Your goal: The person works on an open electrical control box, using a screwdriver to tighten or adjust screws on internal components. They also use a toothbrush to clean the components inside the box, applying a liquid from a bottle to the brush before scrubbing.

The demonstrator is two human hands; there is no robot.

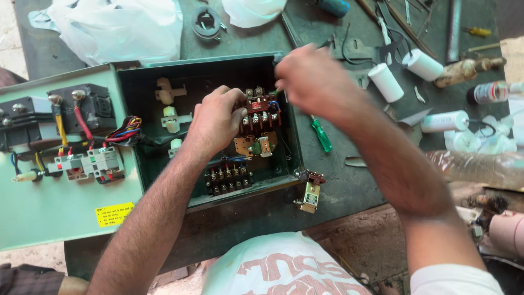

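An open green metal starter box [136,136] lies flat on the workbench, its lid [54,207] swung out to the left with switches and coloured wires on it. Inside sits a dark red contactor block [261,112] with screw terminals, and a black terminal strip [228,179] below it. My left hand [214,121] grips the left side of the contactor block. My right hand [311,82] hovers at the box's upper right corner, blurred, fingers curled near the block's top; whether it holds anything I cannot tell.
A green-handled screwdriver [322,135] lies just right of the box. A small relay part [310,194] rests by the box's lower right corner. White cylindrical capacitors [386,82] and tools crowd the bench's right side. White plastic bags [114,24] lie at the top.
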